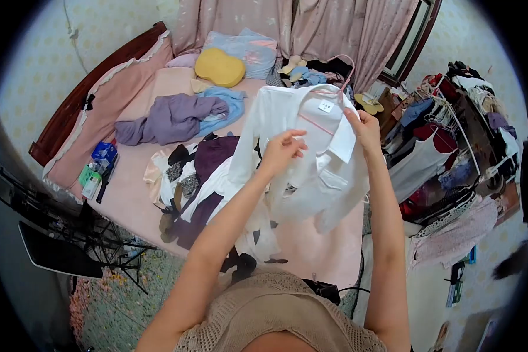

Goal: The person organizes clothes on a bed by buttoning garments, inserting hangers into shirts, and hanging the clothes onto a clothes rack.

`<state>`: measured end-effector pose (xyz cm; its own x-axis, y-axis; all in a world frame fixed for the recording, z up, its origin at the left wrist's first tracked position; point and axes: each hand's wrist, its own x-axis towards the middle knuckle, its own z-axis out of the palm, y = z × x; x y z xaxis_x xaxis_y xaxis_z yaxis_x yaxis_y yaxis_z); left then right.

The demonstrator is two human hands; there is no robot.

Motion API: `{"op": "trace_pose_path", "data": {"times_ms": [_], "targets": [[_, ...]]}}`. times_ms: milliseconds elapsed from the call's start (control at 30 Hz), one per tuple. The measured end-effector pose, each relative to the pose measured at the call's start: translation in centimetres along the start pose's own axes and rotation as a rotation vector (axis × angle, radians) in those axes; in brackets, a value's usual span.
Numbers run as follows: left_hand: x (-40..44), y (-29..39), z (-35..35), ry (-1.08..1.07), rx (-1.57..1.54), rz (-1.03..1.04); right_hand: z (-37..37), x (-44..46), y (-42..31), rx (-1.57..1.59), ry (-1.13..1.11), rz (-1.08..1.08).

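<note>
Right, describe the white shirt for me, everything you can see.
The white shirt looks thin and soft, with a pointed collar, long sleeve and pale label inside the neck. It hangs open-necked over the bed, a pink hanger inside its shoulders. The right hand grips it near the collar; the left hand is before its front, contact unclear. Its lower part is blurred.

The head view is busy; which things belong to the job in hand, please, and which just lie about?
Job in hand: white shirt, pink hanger; probably the clothes pile.
Apparently lying about: yellow cushion, blue box, light-blue pillow.
</note>
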<state>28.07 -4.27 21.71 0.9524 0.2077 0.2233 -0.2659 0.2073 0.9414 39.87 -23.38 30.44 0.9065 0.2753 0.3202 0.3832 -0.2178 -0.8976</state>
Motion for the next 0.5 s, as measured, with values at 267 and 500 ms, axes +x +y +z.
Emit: {"op": "trace_pose_path", "data": {"times_ms": [267,500], "targets": [[4.5,6.1,-3.4,0.542,1.093,0.945,-1.3,-0.3,0.0,-0.116,-0.141,-0.118],[4.8,7.3,-2.0,-0.073,0.931,0.473,-0.4,-0.6,-0.1,-0.231,-0.095,-0.222]]}}
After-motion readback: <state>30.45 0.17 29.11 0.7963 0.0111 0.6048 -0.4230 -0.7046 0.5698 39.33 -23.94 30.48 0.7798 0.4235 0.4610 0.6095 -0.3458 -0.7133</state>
